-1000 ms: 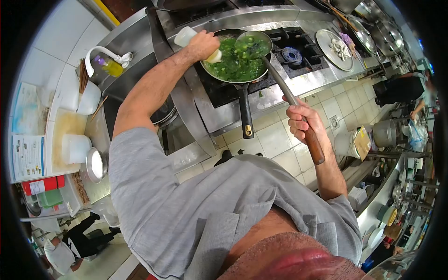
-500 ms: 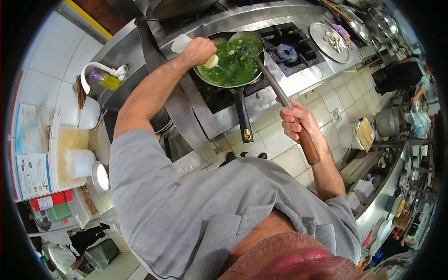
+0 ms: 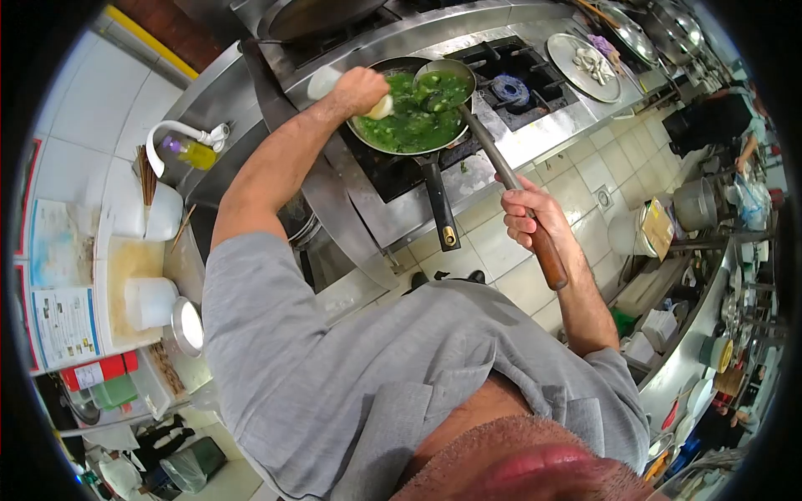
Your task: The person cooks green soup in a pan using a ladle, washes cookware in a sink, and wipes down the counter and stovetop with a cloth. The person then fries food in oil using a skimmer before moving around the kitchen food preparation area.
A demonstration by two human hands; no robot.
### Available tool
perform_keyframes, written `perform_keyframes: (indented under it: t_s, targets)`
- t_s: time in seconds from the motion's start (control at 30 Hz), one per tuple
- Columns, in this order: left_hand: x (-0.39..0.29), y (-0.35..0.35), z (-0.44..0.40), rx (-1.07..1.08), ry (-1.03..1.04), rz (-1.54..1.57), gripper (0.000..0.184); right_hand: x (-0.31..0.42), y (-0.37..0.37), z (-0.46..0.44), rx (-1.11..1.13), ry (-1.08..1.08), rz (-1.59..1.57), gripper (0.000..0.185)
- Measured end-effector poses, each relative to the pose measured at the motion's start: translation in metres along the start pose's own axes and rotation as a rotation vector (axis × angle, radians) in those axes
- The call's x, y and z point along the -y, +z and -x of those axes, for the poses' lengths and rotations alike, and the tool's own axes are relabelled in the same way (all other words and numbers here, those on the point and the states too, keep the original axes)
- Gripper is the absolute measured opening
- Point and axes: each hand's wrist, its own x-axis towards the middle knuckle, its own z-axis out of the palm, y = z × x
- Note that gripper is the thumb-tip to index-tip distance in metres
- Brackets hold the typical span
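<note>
A frying pan (image 3: 407, 142) full of green liquid with leafy bits sits on the stove, its black handle (image 3: 439, 204) pointing toward me. My left hand (image 3: 361, 90) is wrapped round a white plastic bottle (image 3: 324, 82), tipped over the pan's left side with its pale yellow end down. In my right hand (image 3: 535, 215) is the wooden-ended handle of a long metal ladle (image 3: 493, 154). The ladle's bowl rests in the right part of the pan and holds some of the green mixture.
A lit burner (image 3: 510, 89) is right of the pan. Beyond it lies a metal plate (image 3: 560, 63) with whitish pieces. A white tap (image 3: 153, 150) and a yellow bottle (image 3: 196, 154) are at the left. Another person (image 3: 710, 121) stands far right.
The thin stream seen below the bottle's end earlier no longer shows clearly. The ladle has shifted slightly in the pan. Both hands keep their hold, and the view has tilted a little.
</note>
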Motion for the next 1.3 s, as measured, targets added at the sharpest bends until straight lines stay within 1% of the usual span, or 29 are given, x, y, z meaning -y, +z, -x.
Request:
perform_keyframes:
  t_s: [0.07,0.1,0.13,0.17,0.2,0.23,0.3,0.33,0.43,0.5,0.53,0.6,0.63,0.67,0.73,0.8,0.83,0.87,0.9,0.93,0.97,1.0,1.07,1.13,1.17,1.2,1.23,1.27,1.3]
  targets:
    - [0.017,0.011,0.011,0.054,-0.011,-0.027,0.009,-0.008,-0.009,-0.007,-0.056,0.032,-0.014,0.038]
    - [0.032,0.026,0.016,-0.058,-0.050,0.029,0.012,-0.007,-0.012,-0.004,-0.120,0.060,-0.025,0.047]
    - [0.056,0.051,0.018,-0.192,-0.044,0.120,0.016,-0.006,0.000,0.006,-0.204,0.011,0.051,0.066]
    - [0.060,0.041,0.024,-0.138,-0.147,0.088,0.017,-0.009,-0.002,0.005,-0.172,0.038,0.054,0.075]
    - [0.057,0.029,0.028,-0.246,-0.107,-0.022,0.016,-0.010,0.005,0.009,-0.193,-0.011,0.032,0.078]
    - [0.044,0.000,0.028,-0.115,-0.148,-0.036,0.016,-0.012,0.003,0.006,-0.158,0.000,-0.012,0.079]
    - [0.030,0.016,0.014,-0.112,-0.111,-0.059,0.010,-0.017,-0.011,-0.011,-0.044,0.005,-0.096,0.077]
    - [0.029,0.019,0.006,-0.017,-0.137,0.009,0.010,-0.016,-0.010,-0.015,-0.009,0.013,-0.071,0.072]
    - [0.052,0.014,0.018,0.024,-0.238,0.356,0.028,-0.027,-0.010,-0.024,-0.001,-0.069,0.160,0.061]
    - [0.071,0.018,0.024,0.028,-0.220,0.471,0.033,-0.032,-0.013,-0.028,-0.135,-0.183,0.654,0.060]
    - [0.080,0.023,0.025,0.003,-0.276,0.705,0.036,-0.033,-0.017,-0.032,-0.147,-0.189,0.647,0.060]
    - [0.094,0.032,0.029,-0.078,-0.388,1.069,0.038,-0.036,-0.032,-0.045,-0.201,-0.386,1.191,0.067]
    - [0.094,0.021,0.035,-0.163,-0.414,1.223,0.039,-0.041,-0.040,-0.055,-0.249,-0.603,1.563,0.072]
    - [0.093,0.008,0.042,-0.239,-0.459,1.315,0.042,-0.043,-0.050,-0.063,-0.264,-0.604,1.560,0.072]
    - [0.095,-0.002,0.044,-0.443,-0.500,1.557,0.045,-0.038,-0.033,-0.054,-0.305,-0.307,1.796,0.068]
    - [0.083,-0.032,0.036,-0.573,-0.496,1.582,0.046,-0.055,-0.056,-0.072,-0.310,-0.387,1.824,0.065]
    - [0.065,-0.058,0.029,-0.624,-0.490,1.620,0.046,-0.060,-0.063,-0.073,-0.345,-0.476,1.836,0.065]
    - [0.041,-0.084,0.017,-0.673,-0.472,1.671,0.045,-0.053,-0.064,-0.074,-0.295,-0.368,1.777,0.067]
    - [0.018,-0.107,0.004,-0.688,-0.353,1.706,0.044,-0.049,-0.075,-0.085,-0.327,-0.487,1.835,0.073]
    - [-0.006,-0.130,-0.009,-0.700,-0.245,1.741,0.044,-0.025,-0.052,-0.036,-0.476,-0.722,1.762,0.077]
    - [-0.036,-0.152,-0.023,-0.622,-0.200,1.739,0.045,-0.001,-0.050,-0.011,-0.540,-1.024,1.523,0.081]
    - [-0.072,-0.174,-0.037,-0.610,-0.098,1.753,0.041,0.023,-0.045,0.018,-0.691,-1.243,1.343,0.095]
    - [-0.155,-0.218,-0.059,-0.514,-0.064,1.651,0.037,0.063,-0.039,0.086,-0.821,-1.617,1.152,0.103]
    - [-0.239,-0.238,-0.095,-0.580,0.168,1.405,0.029,0.086,-0.059,0.149,-0.777,-1.547,1.084,0.102]
    - [-0.281,-0.243,-0.117,-0.648,0.327,1.221,0.025,0.091,-0.080,0.176,-0.765,-1.486,1.130,0.093]
    - [-0.343,-0.261,-0.130,-0.696,0.384,1.542,0.019,0.094,-0.109,0.200,-0.860,-1.465,1.176,0.086]
    - [-0.393,-0.280,-0.143,-0.619,0.380,1.655,0.028,0.095,-0.141,0.227,-0.959,-1.443,1.218,0.078]
    - [-0.444,-0.278,-0.172,-0.714,0.514,1.597,0.014,0.089,-0.166,0.264,-1.127,-1.405,1.172,0.071]
    - [-0.486,-0.306,-0.175,-0.751,0.744,1.495,0.032,0.080,-0.191,0.302,-1.288,-1.359,1.116,0.064]
